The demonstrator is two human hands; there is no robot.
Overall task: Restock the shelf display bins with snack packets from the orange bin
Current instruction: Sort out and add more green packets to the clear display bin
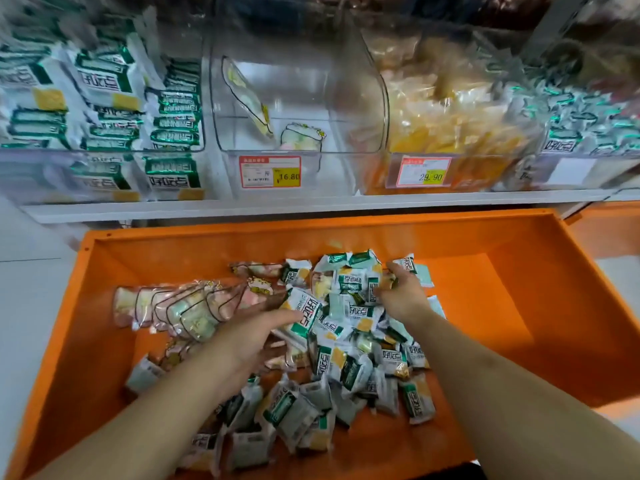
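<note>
Hands: left [249,336], right [401,294] | on snack packets [346,341] | orange bin [502,306]

We look down at a pale grey shelf board [311,204] running the width of the view, evenly lit from above. Pale floor [24,306] shows below its left end, with a thin dark seam crossing it. An orange panel [604,233] sits under its right end.

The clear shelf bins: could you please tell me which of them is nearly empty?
The second bin from the left, above the 16.80 price tag. It holds only two pastel packets, while its neighbours are packed with snacks.
</note>
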